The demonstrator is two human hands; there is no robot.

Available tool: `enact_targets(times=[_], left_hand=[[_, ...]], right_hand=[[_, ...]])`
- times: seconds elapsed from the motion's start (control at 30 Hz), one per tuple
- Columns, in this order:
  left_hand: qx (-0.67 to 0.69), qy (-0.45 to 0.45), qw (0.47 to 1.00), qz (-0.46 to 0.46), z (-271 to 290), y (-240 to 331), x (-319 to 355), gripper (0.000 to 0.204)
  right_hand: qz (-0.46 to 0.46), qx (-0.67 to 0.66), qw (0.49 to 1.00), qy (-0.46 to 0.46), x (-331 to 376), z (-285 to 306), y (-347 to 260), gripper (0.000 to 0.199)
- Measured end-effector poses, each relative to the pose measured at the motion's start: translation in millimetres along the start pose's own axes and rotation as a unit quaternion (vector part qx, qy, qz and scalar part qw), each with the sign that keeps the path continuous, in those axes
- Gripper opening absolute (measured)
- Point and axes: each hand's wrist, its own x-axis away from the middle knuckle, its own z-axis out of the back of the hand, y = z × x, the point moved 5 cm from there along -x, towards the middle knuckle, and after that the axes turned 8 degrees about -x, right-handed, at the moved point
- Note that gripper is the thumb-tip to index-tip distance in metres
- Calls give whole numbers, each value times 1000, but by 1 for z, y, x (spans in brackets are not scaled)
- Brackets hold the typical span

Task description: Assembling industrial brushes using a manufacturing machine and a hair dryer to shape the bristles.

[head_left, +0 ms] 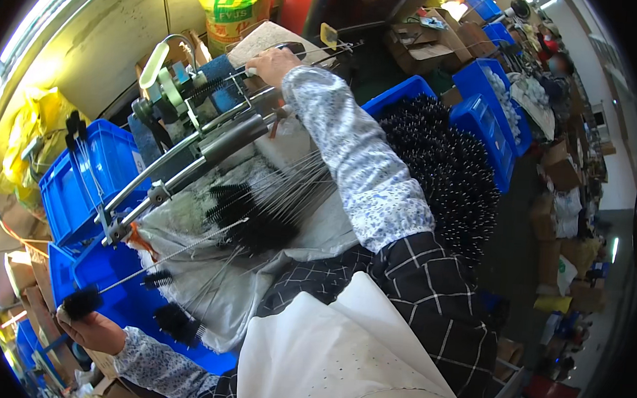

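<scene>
At the lower left, my left hand point(95, 331) pinches the black bristle head of a twisted-wire brush point(82, 301). Its long thin stem slants up to the right across the grey cloth point(221, 306) over my lap. My right hand point(274, 66) reaches to the far end of a bench machine with steel rods point(227, 141), beside a pale block point(259, 38). Its fingers curl down there over something I cannot make out. A heap of black wire brushes point(258, 224) lies on the cloth between my arms, long stems pointing up and right.
A blue bin point(390, 92) beside my right arm is near a large pile of black brushes point(437, 170). Blue crates point(90, 178) stand left of the machine. A yellow sack point(232, 8) sits behind it. Cardboard boxes point(422, 48) and more blue crates point(483, 129) stand farther right.
</scene>
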Motion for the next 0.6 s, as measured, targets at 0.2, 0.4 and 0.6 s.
enact_targets(times=[0.2, 0.4, 0.6], left_hand=[[285, -116, 920, 242, -66, 16, 45, 26], [261, -269, 898, 231, -113, 93, 131, 18], [306, -388, 813, 309, -69, 77, 172, 28]], right_hand=[[98, -226, 945, -216, 78, 54, -16, 35], [207, -428, 809, -346, 133, 26, -167, 33], [251, -286, 922, -71, 114, 2, -157, 25]])
